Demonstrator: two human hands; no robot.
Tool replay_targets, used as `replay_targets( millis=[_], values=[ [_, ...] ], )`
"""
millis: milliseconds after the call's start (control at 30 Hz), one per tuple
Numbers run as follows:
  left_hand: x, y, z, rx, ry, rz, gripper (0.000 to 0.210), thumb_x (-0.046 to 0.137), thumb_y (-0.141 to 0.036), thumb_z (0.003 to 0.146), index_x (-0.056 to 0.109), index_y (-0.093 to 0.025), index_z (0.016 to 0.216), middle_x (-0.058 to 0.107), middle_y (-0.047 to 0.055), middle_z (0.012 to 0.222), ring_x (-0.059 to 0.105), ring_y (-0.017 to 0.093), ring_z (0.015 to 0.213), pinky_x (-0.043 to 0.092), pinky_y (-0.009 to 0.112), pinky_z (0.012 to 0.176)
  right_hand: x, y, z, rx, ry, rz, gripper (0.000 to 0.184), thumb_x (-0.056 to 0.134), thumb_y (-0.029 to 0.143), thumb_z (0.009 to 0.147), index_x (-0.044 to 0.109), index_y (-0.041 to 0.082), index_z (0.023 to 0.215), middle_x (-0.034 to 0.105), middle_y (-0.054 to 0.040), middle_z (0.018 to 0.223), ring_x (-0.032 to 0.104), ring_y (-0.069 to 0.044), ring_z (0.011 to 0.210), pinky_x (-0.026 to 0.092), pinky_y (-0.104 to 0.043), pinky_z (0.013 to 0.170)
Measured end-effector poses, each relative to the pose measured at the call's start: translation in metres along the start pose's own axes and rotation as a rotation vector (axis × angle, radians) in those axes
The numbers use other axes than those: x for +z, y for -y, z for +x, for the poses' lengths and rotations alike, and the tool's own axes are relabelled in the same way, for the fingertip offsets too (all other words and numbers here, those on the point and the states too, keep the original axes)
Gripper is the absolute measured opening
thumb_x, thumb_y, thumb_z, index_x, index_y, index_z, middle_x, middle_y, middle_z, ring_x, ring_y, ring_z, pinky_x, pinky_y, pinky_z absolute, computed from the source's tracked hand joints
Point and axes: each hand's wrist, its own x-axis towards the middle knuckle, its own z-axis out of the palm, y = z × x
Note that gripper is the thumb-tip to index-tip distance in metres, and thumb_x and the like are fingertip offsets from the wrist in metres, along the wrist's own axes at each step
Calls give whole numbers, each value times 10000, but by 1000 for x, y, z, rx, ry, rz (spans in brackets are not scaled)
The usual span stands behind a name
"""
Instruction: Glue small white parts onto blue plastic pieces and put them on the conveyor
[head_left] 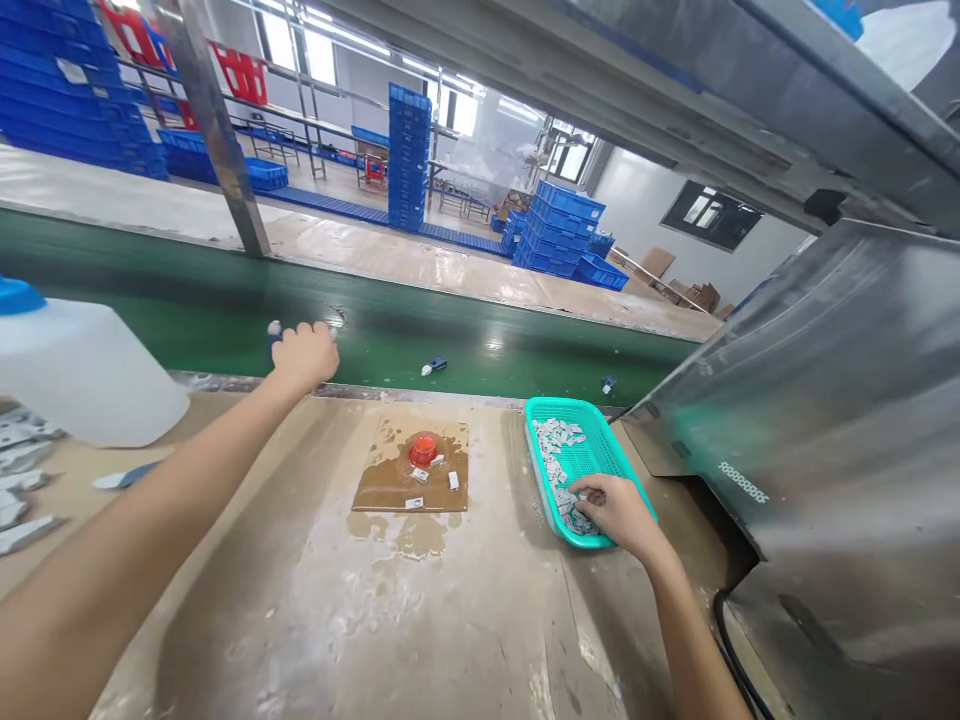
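Note:
My left hand (304,355) reaches over the green conveyor belt (517,345), its fingers curled around a small dark blue part (274,338) with a white end. Two similar blue-and-white parts, one mid-belt (433,366) and one farther right (608,384), lie on the belt. Inside a teal plastic basket (534,402), my right hand (619,512) pinches among small white pieces (556,436); its fingertips partly hide what they grip. Between my hands is a wet brown board (375,480) with a red round knob (423,450) and several white pieces on it.
A white jug (97,370) with a blue cap stands at left, beside a pile of white-grey parts (22,470). A metal housing (840,430) bounds the right side, with a black cable (724,630). A metal post (217,130) rises beyond the belt. Blue crates (559,230) stand behind.

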Motion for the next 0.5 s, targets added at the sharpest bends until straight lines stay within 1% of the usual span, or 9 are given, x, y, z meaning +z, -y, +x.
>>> replay_targets(
  millis=[67, 133, 167, 233, 267, 300, 367, 433, 500],
  values=[
    [7, 0, 1, 62, 69, -25, 94, 487, -219, 720, 437, -140, 730, 581, 180, 922, 471, 383, 1055, 339, 514, 840, 3, -2, 0, -8, -79, 46, 160, 535, 191, 668, 684, 179, 725, 682, -51, 737, 603, -194, 678, 455, -278, 627],
    [15, -4, 2, 160, 134, -50, 136, 494, -253, 709, 414, -170, 638, 586, 85, 735, 540, 314, 955, 378, 431, 823, 7, -4, 0, -29, -177, 88, 172, 540, 240, 666, 685, 180, 736, 678, -50, 720, 599, -196, 647, 459, -287, 607],
    [20, -8, 3, 221, 162, -55, 129, 491, -254, 704, 426, -178, 624, 580, 62, 696, 558, 283, 916, 391, 386, 813, 8, -6, 1, -38, -227, 104, 188, 544, 264, 661, 686, 181, 751, 669, -48, 690, 590, -194, 614, 460, -289, 586],
    [32, -22, 2, 331, 200, -47, 53, 476, -216, 691, 498, -180, 659, 599, 69, 743, 564, 254, 890, 404, 332, 799, 11, -9, 2, -64, -310, 125, 208, 544, 305, 657, 687, 185, 751, 633, -37, 608, 559, -184, 535, 455, -291, 537],
    [39, -31, 2, 375, 202, -38, 89, 463, -193, 691, 544, -176, 723, 610, 87, 833, 554, 249, 922, 402, 321, 812, 13, -11, 2, -82, -339, 137, 212, 540, 327, 661, 685, 190, 731, 613, -33, 575, 542, -178, 504, 451, -292, 516],
    [47, -40, 1, 407, 192, -25, 171, 447, -173, 696, 575, -168, 810, 602, 110, 938, 531, 248, 982, 391, 316, 841, 13, -13, 2, -96, -359, 157, 219, 536, 352, 666, 682, 194, 704, 600, -32, 556, 531, -175, 483, 452, -294, 501],
    [62, -55, -1, 439, 170, 9, 305, 425, -144, 708, 584, -155, 968, 556, 140, 1083, 488, 255, 1061, 369, 324, 882, 14, -16, 2, -106, -384, 231, 241, 538, 402, 667, 664, 198, 647, 604, -41, 571, 540, -176, 488, 472, -303, 501],
    [70, -65, 0, 441, 167, 49, 359, 418, -124, 709, 584, -156, 1027, 563, 149, 1075, 499, 269, 1041, 375, 342, 865, 14, -17, 1, -86, -393, 346, 241, 554, 422, 651, 642, 199, 623, 629, -56, 632, 575, -187, 538, 506, -312, 525],
    [68, -67, 0, 429, 179, 92, 355, 414, -111, 704, 605, -159, 1000, 601, 147, 974, 538, 279, 958, 399, 348, 799, 14, -18, 0, -49, -393, 466, 221, 575, 409, 631, 631, 196, 637, 642, -65, 675, 604, -198, 593, 534, -322, 560]
  ],
)
